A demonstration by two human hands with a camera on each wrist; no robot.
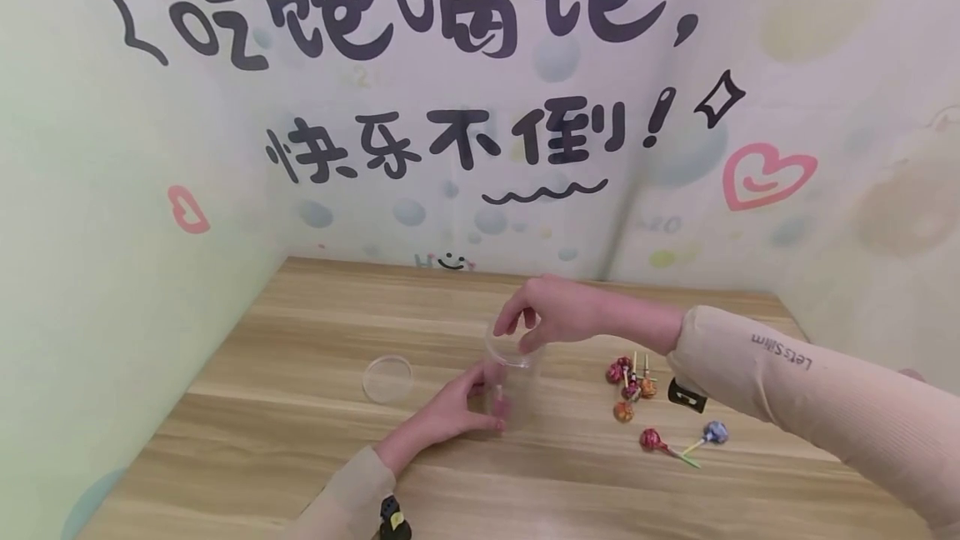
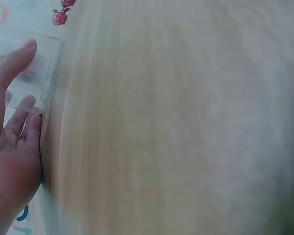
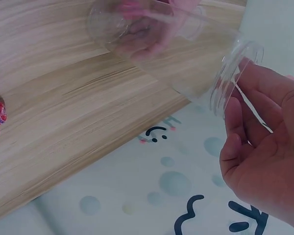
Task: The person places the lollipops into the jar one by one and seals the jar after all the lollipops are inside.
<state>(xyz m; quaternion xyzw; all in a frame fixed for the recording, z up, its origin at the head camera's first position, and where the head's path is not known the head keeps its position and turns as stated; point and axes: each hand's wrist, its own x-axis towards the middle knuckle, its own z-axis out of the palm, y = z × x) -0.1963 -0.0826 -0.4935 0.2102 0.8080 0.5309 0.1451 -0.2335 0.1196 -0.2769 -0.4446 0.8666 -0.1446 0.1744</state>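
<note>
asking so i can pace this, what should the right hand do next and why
Probably move the right hand off the mouth of the jar towards the lollipops: no lollipop shows in its grasp, several lie loose on the table, the left hand holds the jar, and the lid is off.

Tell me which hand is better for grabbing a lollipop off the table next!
Probably the right hand: it's nearer the lollipops on the table and seems to hold nothing, while the left hand grips the clear jar.
</note>
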